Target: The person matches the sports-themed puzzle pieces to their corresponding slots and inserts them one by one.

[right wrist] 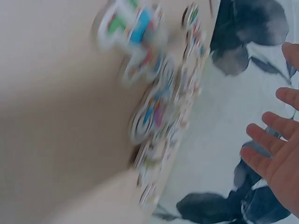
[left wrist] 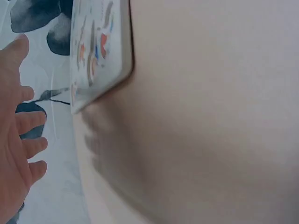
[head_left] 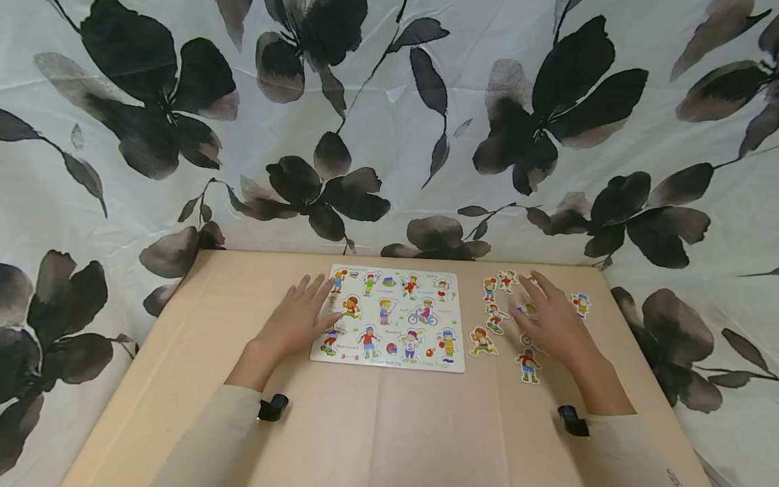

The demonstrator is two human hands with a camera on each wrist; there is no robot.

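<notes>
A white puzzle board point(head_left: 387, 318) printed with children doing sports lies flat on the table. My left hand point(head_left: 298, 314) hovers over its left edge with fingers spread, holding nothing. In the left wrist view the same hand point(left wrist: 16, 126) is apart from the board point(left wrist: 100, 56), its shadow on the table. To the right of the board lie several loose cut-out figure pieces, among them a running figure point(head_left: 483, 342) and one in a red shirt point(head_left: 528, 366). Above these pieces is my right hand point(head_left: 550, 318), fingers spread, covering some of them. A bicycle piece point(right wrist: 152, 112) shows blurred in the right wrist view.
The tan table point(head_left: 377, 426) has its far edge against a white cloth point(head_left: 414, 135) with dark flower print. One figure piece point(head_left: 581, 305) lies apart at the far right. Black straps point(head_left: 274, 408) sit at both wrists.
</notes>
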